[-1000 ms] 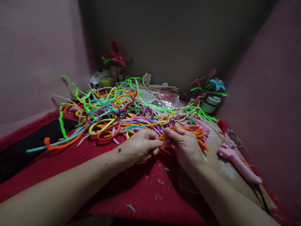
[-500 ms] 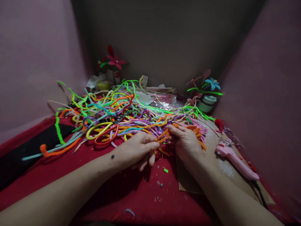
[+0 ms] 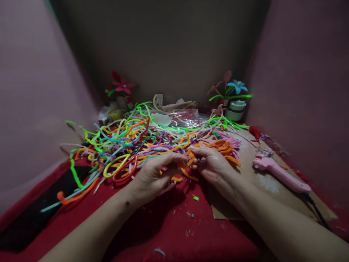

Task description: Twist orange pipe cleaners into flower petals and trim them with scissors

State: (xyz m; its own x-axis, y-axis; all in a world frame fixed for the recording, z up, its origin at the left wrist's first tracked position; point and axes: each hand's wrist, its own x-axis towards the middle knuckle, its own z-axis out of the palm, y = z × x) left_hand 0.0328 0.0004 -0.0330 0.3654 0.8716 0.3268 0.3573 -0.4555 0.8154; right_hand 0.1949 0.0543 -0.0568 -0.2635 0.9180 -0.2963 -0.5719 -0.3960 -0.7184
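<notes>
In the head view, my right hand [image 3: 211, 163] is closed around a bundle of orange pipe cleaners [image 3: 223, 148], whose looped ends fan out to the right past the knuckles. Their short ends poke out on the left side of the grip. Just left of them is my left hand [image 3: 156, 178], its thumb and index finger parted, with nothing visible between them. Loose orange pieces [image 3: 189, 174] lie below the fingertips. Behind both hands spreads a tangled heap of many-coloured pipe cleaners [image 3: 120, 134]. Scissors [image 3: 125, 169] with yellow and red handles rest at its front.
A pink hot glue gun [image 3: 280, 173] lies on a cardboard sheet [image 3: 245, 203] at the right. Fuzzy flowers [image 3: 237, 86] stand at the back, by a white-lidded jar [image 3: 236, 110]. Small scraps [image 3: 195, 197] dot the red cloth [image 3: 174, 233]. A black flat item [image 3: 35, 211] is at left.
My left hand has parted its fingers and drawn slightly back from the orange strands it pinched. My right hand keeps the bundle, which now shows wider loops. The camera view has shifted.
</notes>
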